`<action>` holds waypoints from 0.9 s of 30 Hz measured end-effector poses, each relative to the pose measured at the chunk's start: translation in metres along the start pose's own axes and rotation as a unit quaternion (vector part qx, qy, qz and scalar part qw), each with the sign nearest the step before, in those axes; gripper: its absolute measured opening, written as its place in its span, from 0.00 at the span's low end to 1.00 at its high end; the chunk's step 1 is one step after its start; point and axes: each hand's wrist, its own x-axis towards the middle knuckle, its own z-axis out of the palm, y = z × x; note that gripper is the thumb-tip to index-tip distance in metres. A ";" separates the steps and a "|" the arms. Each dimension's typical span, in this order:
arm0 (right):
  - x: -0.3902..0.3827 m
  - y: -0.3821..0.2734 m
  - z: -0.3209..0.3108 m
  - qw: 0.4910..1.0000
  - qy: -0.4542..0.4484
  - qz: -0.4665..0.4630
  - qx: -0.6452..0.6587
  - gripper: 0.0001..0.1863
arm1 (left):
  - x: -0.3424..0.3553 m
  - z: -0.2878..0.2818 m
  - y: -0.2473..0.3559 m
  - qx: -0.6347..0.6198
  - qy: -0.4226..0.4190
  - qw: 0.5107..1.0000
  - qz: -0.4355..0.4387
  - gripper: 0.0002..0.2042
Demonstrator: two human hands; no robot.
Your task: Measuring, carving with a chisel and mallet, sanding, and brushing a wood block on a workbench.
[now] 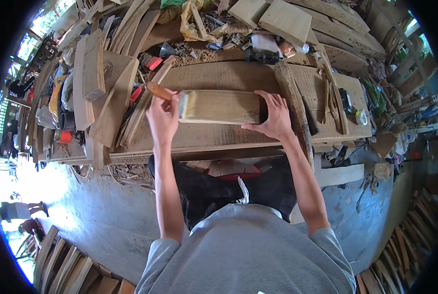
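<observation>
A pale wooden block [224,108] lies lengthwise across the workbench in front of me. My left hand [163,117] is closed round a flat paintbrush [158,91] with an orange-brown handle and a metal ferrule. The brush's light bristles rest on or just over the block's left end; exact contact cannot be told. At the other end, my right hand [278,117] grips the block, fingers at its far corner and thumb at its near edge. The block's right end looks darker than its middle.
A rough timber strip [292,103] lies just right of my right hand, with a tape roll [360,117] farther right. Planks [94,63] lean at the left. A red box [154,63], a dark funnel [167,49] and loose hardware crowd the bench's back.
</observation>
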 end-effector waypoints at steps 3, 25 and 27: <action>0.002 0.002 0.002 1.000 0.010 -0.013 0.003 0.60 | 0.002 0.011 0.012 0.079 0.015 0.997 -0.018 0.06; 0.001 0.007 0.001 1.000 -0.001 0.002 0.004 0.61 | -0.001 0.077 0.075 0.146 -0.089 0.983 0.064 0.09; 0.003 0.006 0.008 1.000 -0.001 -0.006 0.001 0.62 | -0.017 0.116 0.098 0.085 -0.107 0.983 0.123 0.09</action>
